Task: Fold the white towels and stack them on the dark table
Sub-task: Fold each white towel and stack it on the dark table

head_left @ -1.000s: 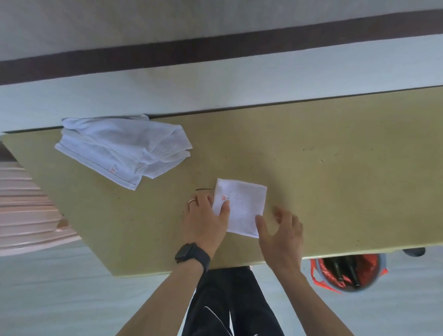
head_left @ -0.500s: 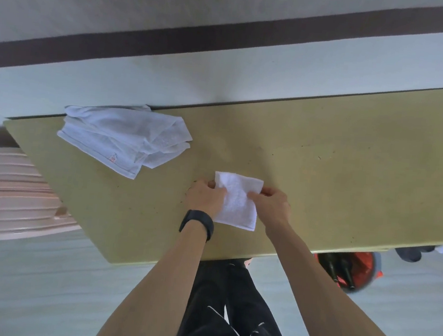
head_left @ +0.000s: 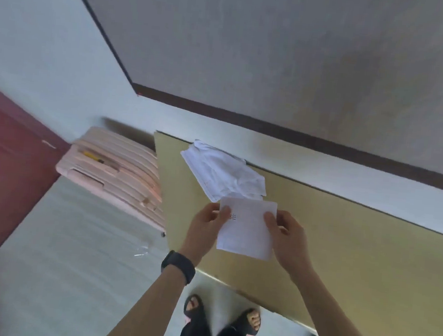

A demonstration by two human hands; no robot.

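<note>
Holding the folded towel by its two side edges, both hands now have it raised over the left part of the tabletop; half a second ago it lay flat on that surface with the hands at its far edge. The left hand pinches the left edge, thumb on the near face beside a small red mark. The right hand pinches the right edge the same way. Whether the towel's lower edge is touching the tabletop cannot be told. The unfolded towels lie heaped at the tabletop's far left corner, as before; the folded towel's upper edge now overlaps that heap in view. A black watch sits on the left wrist. Off the tabletop's left end stands a pink slatted item.
</note>
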